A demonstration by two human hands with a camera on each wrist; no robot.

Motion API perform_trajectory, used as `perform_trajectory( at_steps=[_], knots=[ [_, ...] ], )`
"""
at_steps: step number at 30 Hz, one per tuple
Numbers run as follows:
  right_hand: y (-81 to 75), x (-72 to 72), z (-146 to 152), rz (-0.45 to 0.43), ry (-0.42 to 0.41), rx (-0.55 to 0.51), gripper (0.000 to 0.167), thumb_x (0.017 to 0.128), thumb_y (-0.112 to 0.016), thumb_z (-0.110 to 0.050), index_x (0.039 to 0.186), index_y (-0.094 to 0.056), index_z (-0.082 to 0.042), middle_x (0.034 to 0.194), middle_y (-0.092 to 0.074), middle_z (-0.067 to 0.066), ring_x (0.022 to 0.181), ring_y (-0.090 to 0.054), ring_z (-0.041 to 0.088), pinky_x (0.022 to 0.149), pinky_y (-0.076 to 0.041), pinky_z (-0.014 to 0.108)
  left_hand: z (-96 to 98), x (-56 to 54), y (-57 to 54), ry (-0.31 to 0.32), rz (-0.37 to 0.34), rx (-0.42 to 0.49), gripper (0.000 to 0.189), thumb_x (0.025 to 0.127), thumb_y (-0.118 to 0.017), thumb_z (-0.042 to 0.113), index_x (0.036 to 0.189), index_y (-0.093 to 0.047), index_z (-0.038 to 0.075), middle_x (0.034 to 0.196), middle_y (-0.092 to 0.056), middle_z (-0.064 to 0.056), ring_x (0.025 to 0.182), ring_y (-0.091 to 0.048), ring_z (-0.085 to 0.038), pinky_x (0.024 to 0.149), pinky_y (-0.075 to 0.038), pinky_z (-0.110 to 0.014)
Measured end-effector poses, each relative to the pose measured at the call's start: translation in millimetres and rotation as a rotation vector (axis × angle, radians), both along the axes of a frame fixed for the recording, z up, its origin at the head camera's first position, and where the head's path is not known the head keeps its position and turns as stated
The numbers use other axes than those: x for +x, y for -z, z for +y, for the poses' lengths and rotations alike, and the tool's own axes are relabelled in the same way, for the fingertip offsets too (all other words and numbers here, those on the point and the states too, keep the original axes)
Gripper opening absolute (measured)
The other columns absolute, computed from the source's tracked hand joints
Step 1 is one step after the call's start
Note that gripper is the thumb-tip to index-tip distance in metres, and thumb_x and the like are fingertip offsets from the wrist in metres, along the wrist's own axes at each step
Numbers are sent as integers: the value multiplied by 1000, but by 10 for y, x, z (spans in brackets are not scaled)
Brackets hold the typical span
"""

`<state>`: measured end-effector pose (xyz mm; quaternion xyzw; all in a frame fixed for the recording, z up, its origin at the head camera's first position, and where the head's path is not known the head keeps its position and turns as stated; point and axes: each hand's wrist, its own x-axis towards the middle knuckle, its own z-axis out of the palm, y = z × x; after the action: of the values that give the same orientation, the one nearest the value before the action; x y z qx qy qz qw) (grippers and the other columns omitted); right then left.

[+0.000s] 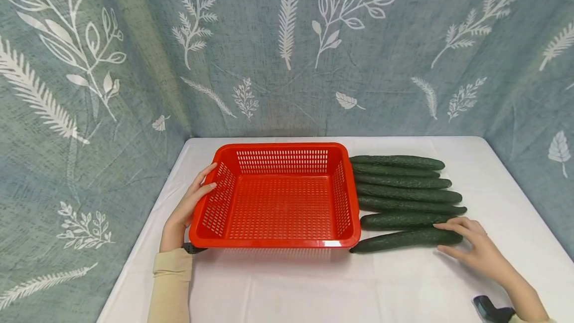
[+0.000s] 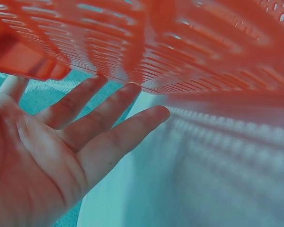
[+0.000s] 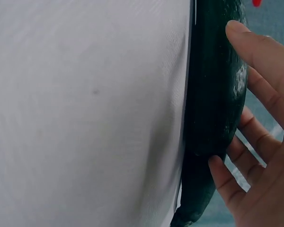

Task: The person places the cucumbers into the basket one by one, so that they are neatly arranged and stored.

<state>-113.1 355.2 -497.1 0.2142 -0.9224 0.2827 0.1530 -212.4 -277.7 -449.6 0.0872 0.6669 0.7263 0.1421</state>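
Leafy curtains (image 1: 262,29) are hanging behind the white surface (image 1: 269,288). Your right hand (image 1: 479,247), the nearer one, is arching, fingers wide apart, over the right end of the nearest cucumber (image 1: 401,240), which is running leftward toward the red basket (image 1: 269,243); your left hand (image 1: 187,204) is resting near-straight fingers there.

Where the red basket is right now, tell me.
In the head view, the red basket sits on the white table, left of the cucumbers, with the left hand at its left side.
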Motion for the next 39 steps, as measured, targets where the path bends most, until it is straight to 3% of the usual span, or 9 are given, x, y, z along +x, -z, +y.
perform_trajectory(
  at_steps=[5,10,15,22,30,35,39],
  knots=[
    [-6,-16,-26,14,6,41,57,53,-87,-11,106,-67,-13,98,-51,-5,96,-33,-4,76,-25,31,-8,-8,6,2,2,9,54,99,-39,19,148,-17,28,126,-37,-16,93,-60,-21,70,-54,-40],
    [-14,-21,-54,17,-13,26,56,52,-87,-11,104,-65,-17,102,-55,-7,102,-37,-2,86,-25,32,-9,-7,12,1,1,15,54,99,-39,18,148,-17,28,127,-37,-16,94,-60,-21,71,-54,-41],
    [-13,-17,-72,2,-24,19,56,54,-86,-10,105,-65,-15,103,-57,-2,103,-38,3,84,-27,46,-12,-5,3,1,13,14,55,99,-39,19,148,-16,27,126,-37,-15,94,-60,-21,71,-54,-40],
    [34,-39,-77,48,-47,82,58,53,-86,-12,108,-68,-14,96,-51,-3,92,-38,5,81,-27,42,0,-2,-1,-2,9,16,55,99,-39,18,148,-16,26,126,-37,-16,94,-59,-20,70,-54,-39],
    [28,-33,-91,43,-42,95,56,55,-85,-12,107,-67,-18,99,-52,-4,94,-38,8,77,-27,40,-4,7,14,-23,-7,-6,54,99,-40,22,148,-17,29,129,-35,-16,95,-59,-22,72,-54,-40],
    [30,-7,-79,-7,-43,71,54,58,-84,-12,109,-65,-19,104,-54,-3,100,-37,3,77,-30,41,-3,3,24,-30,-4,-8,55,99,-41,21,148,-17,28,128,-36,-17,94,-59,-21,71,-54,-39],
    [21,25,-60,-73,-36,47,52,64,-82,-12,112,-63,-19,109,-56,-6,106,-35,-5,83,-31,34,7,0,22,-32,-3,-6,55,99,-41,21,148,-17,28,128,-36,-17,93,-59,-20,71,-54,-38]
  ],
)
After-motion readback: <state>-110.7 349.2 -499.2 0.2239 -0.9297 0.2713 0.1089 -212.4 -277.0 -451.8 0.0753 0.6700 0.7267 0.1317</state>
